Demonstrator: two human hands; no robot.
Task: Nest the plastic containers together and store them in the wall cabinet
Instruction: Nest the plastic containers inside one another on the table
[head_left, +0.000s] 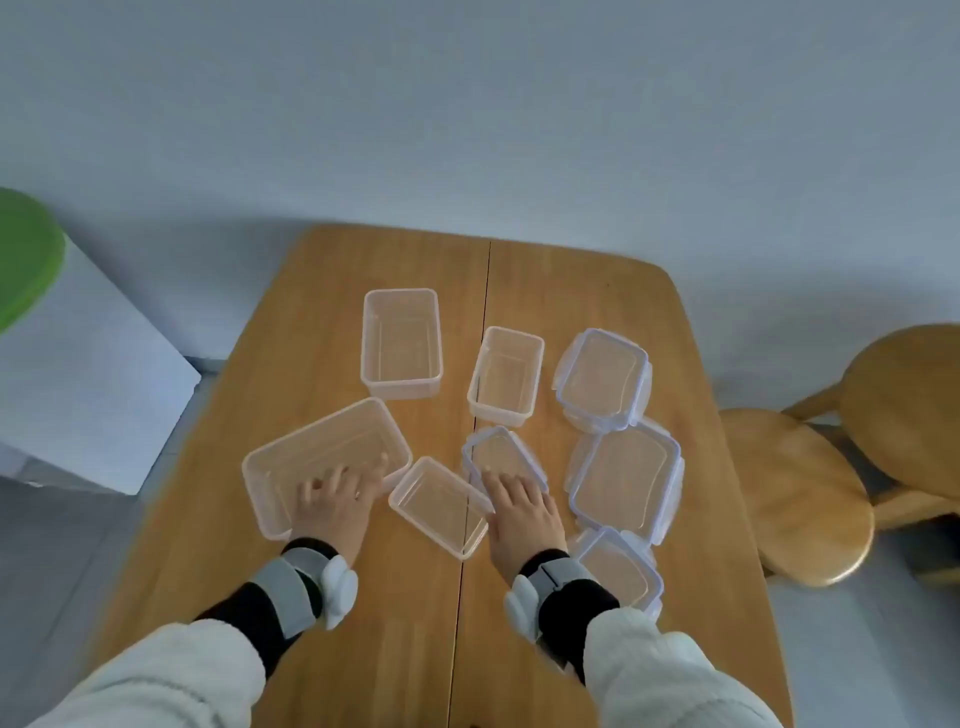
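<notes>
Several clear plastic containers and lids lie on the wooden table (363, 623). The large container (291, 467) sits at the near left, and my left hand (332, 512) reaches over its near wall with the fingers inside it. Farther back are a medium container (401, 343) and a small container (505, 374). Another small container (439, 506) lies between my hands. My right hand (522, 514) rests flat, fingers apart, on a small lid (493, 447) just right of that container. More lids lie to the right: (602, 379), (626, 480), (618, 571).
A wooden chair (795, 493) stands at the table's right side. A white cabinet (78, 374) with a green round object (26, 260) on it stands to the left. A plain wall runs behind the table. The wall cabinet is not in view.
</notes>
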